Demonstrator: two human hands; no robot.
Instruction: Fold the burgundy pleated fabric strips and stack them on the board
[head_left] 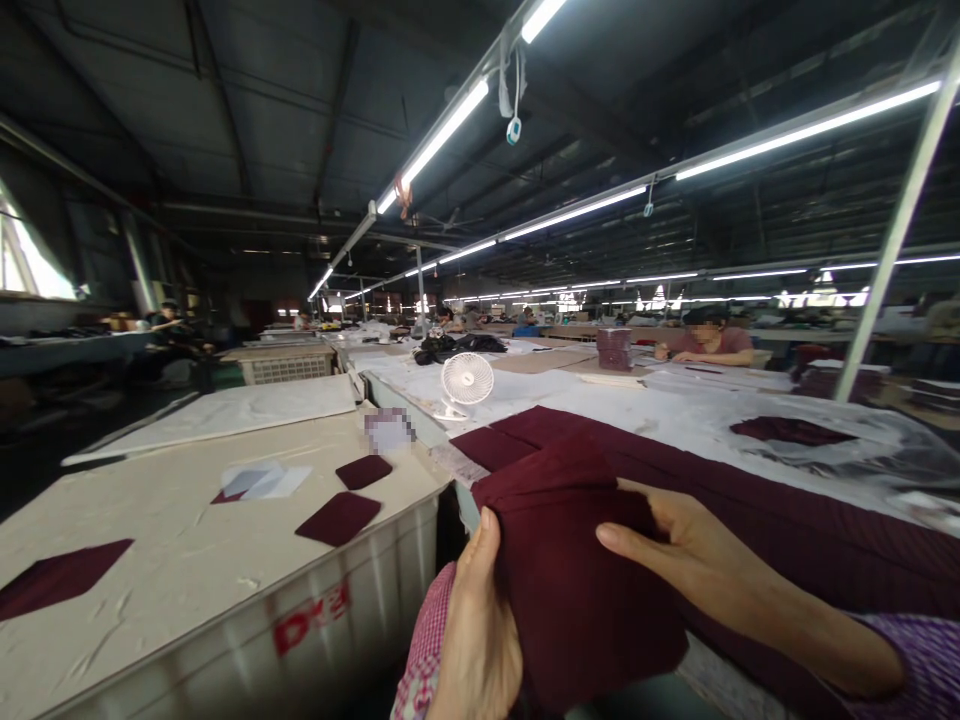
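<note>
A maroon fabric piece is held up in front of me at the table edge, between both hands. My left hand grips its left side, thumb on the near face and fingers hidden behind. On the right edge, my right hand pinches the cloth, thumb in front and the other fingers mostly behind it. Beyond the hands, more maroon cloth lies spread along the white-covered table.
A beige board on a white bin stands at left. Maroon squares and white sheets lie on it. A small white fan stands ahead. Plastic wrap lies at right; a person sits across the table.
</note>
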